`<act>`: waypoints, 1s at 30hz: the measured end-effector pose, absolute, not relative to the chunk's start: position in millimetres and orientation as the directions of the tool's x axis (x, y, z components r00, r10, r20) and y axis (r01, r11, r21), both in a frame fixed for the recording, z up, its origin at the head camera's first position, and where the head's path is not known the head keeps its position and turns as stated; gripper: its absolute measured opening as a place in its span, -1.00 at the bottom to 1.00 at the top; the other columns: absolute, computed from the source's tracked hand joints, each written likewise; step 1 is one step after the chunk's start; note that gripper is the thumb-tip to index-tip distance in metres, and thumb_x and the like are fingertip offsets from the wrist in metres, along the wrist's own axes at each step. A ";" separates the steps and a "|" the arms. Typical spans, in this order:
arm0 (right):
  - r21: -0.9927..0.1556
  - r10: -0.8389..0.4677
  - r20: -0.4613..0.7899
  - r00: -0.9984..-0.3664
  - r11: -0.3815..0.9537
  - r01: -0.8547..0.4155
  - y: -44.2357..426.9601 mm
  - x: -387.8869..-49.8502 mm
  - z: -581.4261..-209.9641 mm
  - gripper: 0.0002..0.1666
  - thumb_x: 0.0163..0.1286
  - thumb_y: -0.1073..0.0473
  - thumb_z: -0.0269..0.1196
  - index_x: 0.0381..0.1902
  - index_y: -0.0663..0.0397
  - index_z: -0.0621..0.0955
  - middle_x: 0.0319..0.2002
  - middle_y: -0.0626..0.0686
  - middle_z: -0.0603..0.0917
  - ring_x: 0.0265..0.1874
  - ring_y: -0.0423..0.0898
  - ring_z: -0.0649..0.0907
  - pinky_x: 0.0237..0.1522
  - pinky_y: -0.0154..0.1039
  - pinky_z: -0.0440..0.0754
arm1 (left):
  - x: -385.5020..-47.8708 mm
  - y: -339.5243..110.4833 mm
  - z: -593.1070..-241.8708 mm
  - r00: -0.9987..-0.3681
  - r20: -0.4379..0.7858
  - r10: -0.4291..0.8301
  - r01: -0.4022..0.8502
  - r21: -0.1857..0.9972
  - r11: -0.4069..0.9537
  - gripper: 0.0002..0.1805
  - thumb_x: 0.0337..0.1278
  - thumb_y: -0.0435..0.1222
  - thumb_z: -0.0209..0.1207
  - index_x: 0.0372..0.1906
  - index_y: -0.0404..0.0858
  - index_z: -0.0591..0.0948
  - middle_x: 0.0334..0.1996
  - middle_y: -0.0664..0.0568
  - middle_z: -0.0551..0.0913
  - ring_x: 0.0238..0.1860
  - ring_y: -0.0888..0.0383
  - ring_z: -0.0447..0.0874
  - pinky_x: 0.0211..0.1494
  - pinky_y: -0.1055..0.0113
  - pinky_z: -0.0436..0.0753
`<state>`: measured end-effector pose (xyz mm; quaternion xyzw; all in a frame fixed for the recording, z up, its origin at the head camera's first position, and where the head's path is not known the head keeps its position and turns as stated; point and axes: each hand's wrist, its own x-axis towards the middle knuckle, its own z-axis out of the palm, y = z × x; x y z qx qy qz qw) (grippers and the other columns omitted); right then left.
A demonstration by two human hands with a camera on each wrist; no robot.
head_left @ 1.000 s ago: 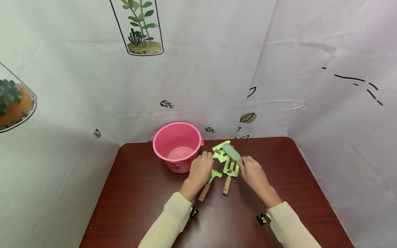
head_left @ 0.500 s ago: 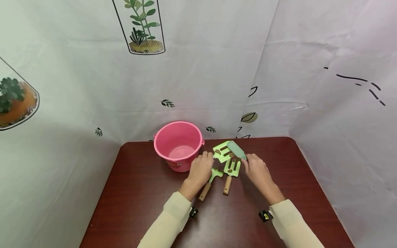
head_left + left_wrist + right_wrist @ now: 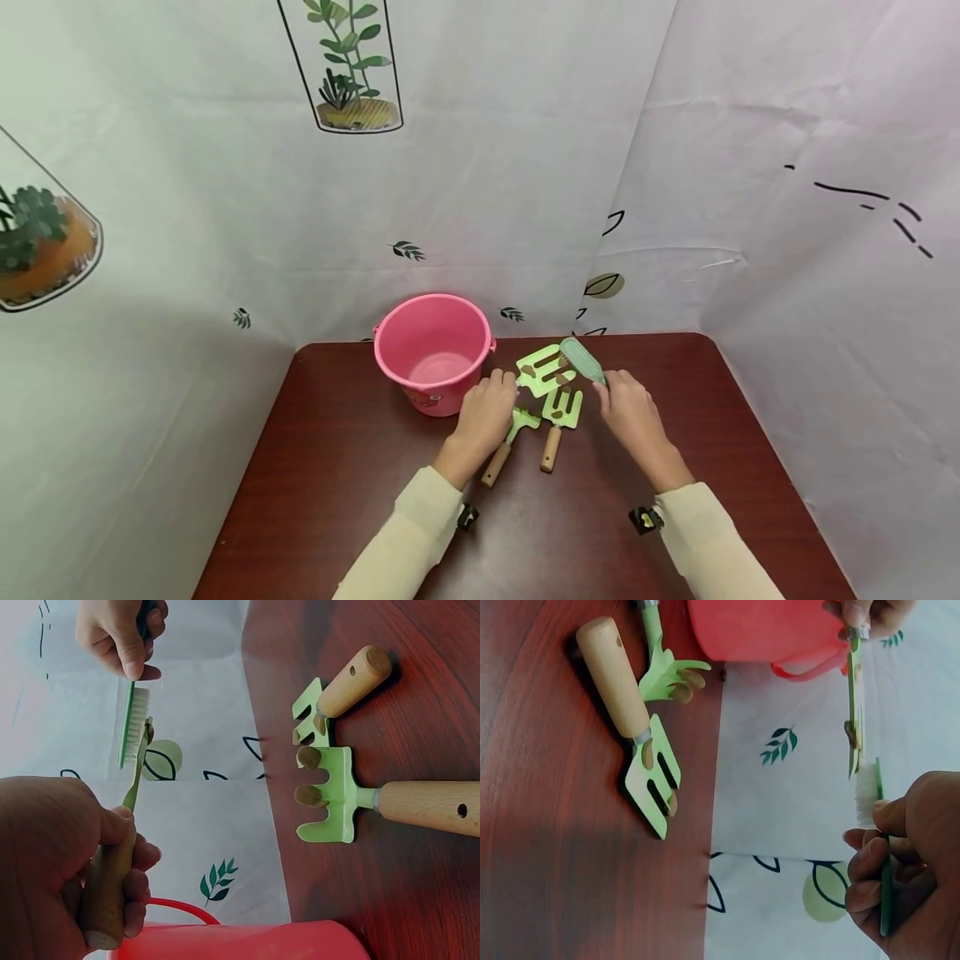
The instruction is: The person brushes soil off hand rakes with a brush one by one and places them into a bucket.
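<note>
The left hand (image 3: 486, 414) grips the wooden handle (image 3: 109, 889) of a green slotted garden tool (image 3: 542, 372) with brown spots, held above the table. In the right hand (image 3: 632, 414) is a green brush (image 3: 582, 359), its handle pinched between thumb and curled fingers. White bristles (image 3: 865, 796) face the tool's blade, at its tip in the right wrist view. Below, on the table, lie a green fork (image 3: 562, 408) and a small green rake (image 3: 521, 420), both wooden-handled and with brown lumps on them.
A pink bucket (image 3: 433, 350) stands at the back of the dark red table (image 3: 360, 500), just left of the left hand. Pale printed cloth (image 3: 495, 183) hangs behind and at both sides.
The brush and right hand have moved a little to the right, from over the held tool's blade out to its tip. The left hand keeps its grip, nearly still.
</note>
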<state>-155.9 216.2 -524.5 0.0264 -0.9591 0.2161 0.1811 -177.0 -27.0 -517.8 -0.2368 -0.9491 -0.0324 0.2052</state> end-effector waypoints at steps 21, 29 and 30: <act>-0.488 -0.060 0.362 -0.930 0.838 -0.244 207.5 -152.6 -515.0 -0.77 0.50 0.27 0.26 -0.11 0.42 0.63 -0.30 0.23 0.65 -0.39 0.06 0.62 -0.35 -0.03 0.62 | -180.5 -23.6 -517.1 -0.814 0.389 0.431 0.465 -0.008 0.885 -0.78 0.36 -0.22 0.29 -0.16 -0.31 0.61 -0.35 -0.06 0.61 -0.42 0.07 0.68 -0.41 0.23 0.69; -0.480 -0.093 0.346 -0.934 0.838 -0.261 187.3 -146.3 -518.0 -0.80 0.50 0.23 0.28 -0.11 0.32 0.64 -0.31 0.12 0.65 -0.40 -0.05 0.62 -0.36 -0.10 0.61 | -181.6 -22.8 -515.4 -0.815 0.404 0.415 0.464 0.026 0.885 -0.80 0.38 -0.24 0.27 -0.18 -0.33 0.61 -0.36 -0.08 0.61 -0.41 0.03 0.69 -0.39 0.19 0.69; -0.480 -0.094 0.339 -0.936 0.838 -0.259 185.6 -145.6 -518.2 -0.80 0.50 0.22 0.27 -0.11 0.30 0.64 -0.31 0.11 0.65 -0.40 -0.05 0.62 -0.36 -0.10 0.61 | -181.6 -22.9 -515.3 -0.814 0.408 0.414 0.465 0.030 0.885 -0.80 0.38 -0.24 0.27 -0.19 -0.33 0.61 -0.36 -0.08 0.61 -0.42 0.03 0.69 -0.39 0.19 0.69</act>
